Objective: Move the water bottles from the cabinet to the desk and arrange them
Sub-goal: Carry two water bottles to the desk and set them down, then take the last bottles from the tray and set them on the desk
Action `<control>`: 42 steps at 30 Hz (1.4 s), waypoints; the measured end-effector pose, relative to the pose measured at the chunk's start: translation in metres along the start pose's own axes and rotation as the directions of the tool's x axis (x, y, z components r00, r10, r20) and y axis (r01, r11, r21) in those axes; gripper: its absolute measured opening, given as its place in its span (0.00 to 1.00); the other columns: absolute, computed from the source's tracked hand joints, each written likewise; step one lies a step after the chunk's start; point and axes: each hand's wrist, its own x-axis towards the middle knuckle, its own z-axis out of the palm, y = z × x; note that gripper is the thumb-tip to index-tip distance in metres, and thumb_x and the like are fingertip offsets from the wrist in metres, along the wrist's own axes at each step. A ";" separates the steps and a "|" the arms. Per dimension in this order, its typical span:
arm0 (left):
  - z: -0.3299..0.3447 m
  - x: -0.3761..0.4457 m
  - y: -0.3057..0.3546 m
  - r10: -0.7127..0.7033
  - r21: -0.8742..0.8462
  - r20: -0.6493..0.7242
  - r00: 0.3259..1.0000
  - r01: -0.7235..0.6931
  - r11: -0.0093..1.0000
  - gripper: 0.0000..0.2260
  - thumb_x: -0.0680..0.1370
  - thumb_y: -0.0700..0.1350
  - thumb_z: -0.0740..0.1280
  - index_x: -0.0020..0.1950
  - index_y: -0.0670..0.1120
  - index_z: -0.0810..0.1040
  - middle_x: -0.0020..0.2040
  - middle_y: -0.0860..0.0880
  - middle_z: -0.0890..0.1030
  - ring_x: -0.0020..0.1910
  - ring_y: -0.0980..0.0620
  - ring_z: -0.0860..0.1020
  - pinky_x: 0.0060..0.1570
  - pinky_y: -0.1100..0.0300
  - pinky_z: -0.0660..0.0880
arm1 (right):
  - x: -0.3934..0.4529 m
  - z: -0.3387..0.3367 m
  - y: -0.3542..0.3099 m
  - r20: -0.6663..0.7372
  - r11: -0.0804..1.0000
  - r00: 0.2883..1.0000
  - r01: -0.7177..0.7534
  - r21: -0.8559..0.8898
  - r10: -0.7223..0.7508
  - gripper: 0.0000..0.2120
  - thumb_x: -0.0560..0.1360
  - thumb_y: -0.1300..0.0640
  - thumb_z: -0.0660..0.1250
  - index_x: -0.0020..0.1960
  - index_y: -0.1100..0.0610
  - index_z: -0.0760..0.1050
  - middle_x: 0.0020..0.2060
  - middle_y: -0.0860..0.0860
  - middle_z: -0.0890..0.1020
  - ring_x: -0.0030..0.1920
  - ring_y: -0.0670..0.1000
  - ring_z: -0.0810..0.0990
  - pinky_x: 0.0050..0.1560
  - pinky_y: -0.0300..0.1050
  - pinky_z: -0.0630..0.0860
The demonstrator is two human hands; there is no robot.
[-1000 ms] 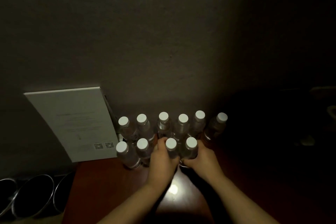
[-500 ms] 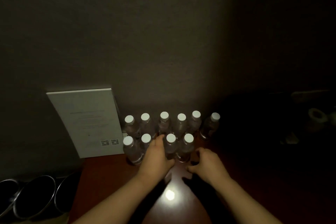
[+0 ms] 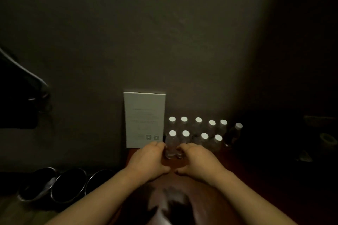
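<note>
Wall (image 3: 164, 33): dark, plain, fills the upper view; more of it shows than half a second ago, the camera having drawn back and swung left.

Desk (image 3: 219, 184): reddish-brown top with a bright glare patch near the person.

Three metal-rimmed round containers (image 3: 69, 184): left of the desk, lower down, side by side.

White card (image 3: 144, 119): stands upright against the wall, just left of the bottles; now seen near centre, earlier at far left.

Water bottles (image 3: 198, 129): ten, white-capped, upright on the desk against the wall; six behind, four in front.

Left hand (image 3: 146, 160): fingers curled round the left side of the front-left bottle (image 3: 172, 144); earlier it was at the third front bottle.

Right hand (image 3: 199, 160): fingers curled against the second front bottle (image 3: 185, 140); half a second ago it hung free right of the row. The hands are close together, thumbs nearly meeting.
</note>
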 end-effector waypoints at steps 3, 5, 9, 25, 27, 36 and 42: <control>-0.031 -0.050 -0.039 -0.044 0.078 -0.035 0.998 0.047 0.996 0.29 0.69 0.61 0.72 0.67 0.55 0.71 0.62 0.53 0.75 0.60 0.52 0.76 0.56 0.54 0.77 | -0.002 -0.003 -0.063 0.026 0.990 0.993 0.119 -0.076 -0.118 0.36 0.68 0.41 0.74 0.72 0.49 0.68 0.65 0.50 0.76 0.63 0.52 0.76 0.60 0.47 0.75; -0.051 -0.089 -0.068 -0.087 0.100 -0.056 0.995 0.092 0.991 0.29 0.70 0.61 0.72 0.68 0.55 0.70 0.61 0.53 0.74 0.59 0.52 0.75 0.55 0.54 0.77 | -0.003 0.000 -0.109 0.040 0.976 0.981 0.191 -0.103 -0.187 0.34 0.69 0.41 0.74 0.71 0.49 0.68 0.65 0.50 0.76 0.63 0.52 0.76 0.61 0.48 0.76; -0.082 -0.174 -0.137 -0.186 0.090 -0.110 0.976 0.196 0.976 0.29 0.70 0.61 0.72 0.68 0.56 0.70 0.60 0.54 0.74 0.58 0.53 0.76 0.53 0.54 0.78 | -0.009 0.015 -0.209 0.085 0.934 0.941 0.335 -0.127 -0.326 0.28 0.71 0.42 0.73 0.67 0.48 0.70 0.60 0.49 0.77 0.59 0.52 0.78 0.55 0.47 0.76; -0.145 -0.516 -0.396 -0.613 0.068 -0.260 0.746 0.647 0.759 0.33 0.68 0.65 0.70 0.69 0.54 0.68 0.62 0.53 0.73 0.59 0.53 0.74 0.51 0.54 0.77 | -0.035 0.139 -0.592 0.232 0.706 0.719 0.692 -0.149 -0.655 0.34 0.67 0.38 0.74 0.69 0.47 0.69 0.58 0.47 0.77 0.55 0.50 0.78 0.49 0.45 0.78; -0.149 -0.545 -0.418 -0.652 0.035 -0.265 0.710 0.683 0.729 0.34 0.68 0.65 0.70 0.70 0.54 0.68 0.63 0.53 0.73 0.60 0.53 0.74 0.53 0.53 0.77 | -0.039 0.149 -0.630 0.252 0.672 0.682 0.727 -0.139 -0.686 0.36 0.67 0.38 0.75 0.71 0.47 0.66 0.60 0.47 0.76 0.56 0.50 0.78 0.50 0.46 0.78; -0.173 -0.615 -0.522 -0.761 -0.101 -0.311 0.570 0.776 0.622 0.40 0.64 0.68 0.70 0.72 0.55 0.66 0.66 0.52 0.73 0.64 0.51 0.73 0.60 0.51 0.75 | -0.008 0.176 -0.767 0.272 0.533 0.544 0.838 -0.121 -0.794 0.41 0.66 0.35 0.74 0.73 0.45 0.61 0.63 0.48 0.76 0.59 0.51 0.77 0.52 0.46 0.77; -0.206 -0.623 -0.614 -0.794 -0.089 -0.324 0.514 0.819 0.567 0.38 0.66 0.68 0.70 0.71 0.54 0.67 0.66 0.52 0.72 0.64 0.51 0.73 0.59 0.51 0.75 | 0.056 0.193 -0.859 0.253 0.478 0.491 0.871 -0.115 -0.834 0.42 0.67 0.34 0.73 0.75 0.45 0.61 0.66 0.48 0.74 0.61 0.51 0.77 0.50 0.43 0.75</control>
